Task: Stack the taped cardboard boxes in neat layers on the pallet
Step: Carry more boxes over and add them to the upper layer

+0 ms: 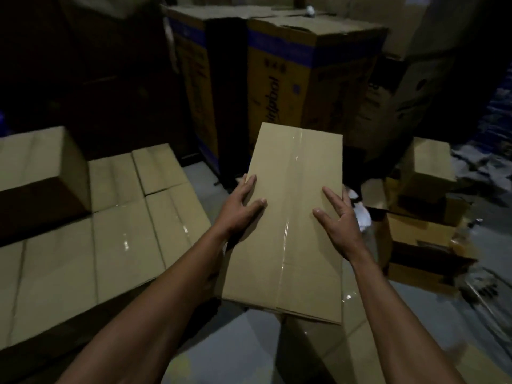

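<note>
I hold a long taped cardboard box [291, 217] in front of me, above the floor, with clear tape running down its top seam. My left hand [239, 206] grips its left edge with the thumb on top. My right hand [339, 217] grips the right edge, fingers spread over the top. To the left lies a flat layer of several taped boxes [110, 234], close together. One more taped box [36, 167] sits on top of that layer at its far left. The pallet under them is hidden.
Tall printed appliance cartons [310, 79] stand upright behind the held box. Opened and stacked small cartons [426, 200] lie at the right with scraps of white paper [363, 214]. Grey floor [249, 347] shows between the layer and the right-hand pile.
</note>
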